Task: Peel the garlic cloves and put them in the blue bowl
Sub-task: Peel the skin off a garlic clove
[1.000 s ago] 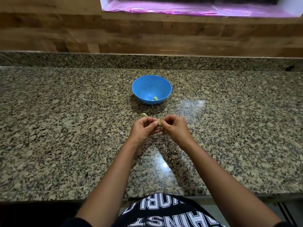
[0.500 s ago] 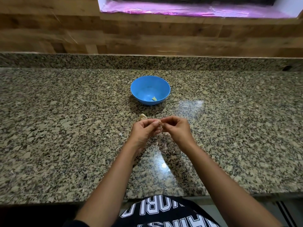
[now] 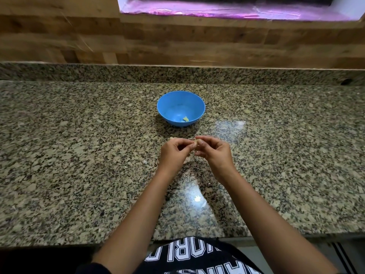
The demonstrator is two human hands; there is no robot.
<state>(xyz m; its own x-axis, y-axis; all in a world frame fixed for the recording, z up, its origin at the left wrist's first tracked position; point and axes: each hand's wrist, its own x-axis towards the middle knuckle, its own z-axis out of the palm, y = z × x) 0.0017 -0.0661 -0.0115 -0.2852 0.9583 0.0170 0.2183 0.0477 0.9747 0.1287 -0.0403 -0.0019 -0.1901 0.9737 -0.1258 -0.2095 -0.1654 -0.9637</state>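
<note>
Progress: partial. One pale yellow-green peeled clove lies inside the blue bowl, low against the wall at about 5 o'clock; nothing else is visible in it. A second garlic clove is in hand, held above the tabletop just short of the bowl, at its 6 o'clock. The right hand pinches it between thumb and curled fingers; the left hand, fingers also curled in, meets it from 9 o'clock, apparently picking at the skin. The clove shows as a small cream tip; how much skin is off cannot be told. Another small pale piece sits on the tabletop at 11 o'clock of the left hand, probably unpeeled. Left to do: finish peeling, drop the clove in, take the next.
</note>
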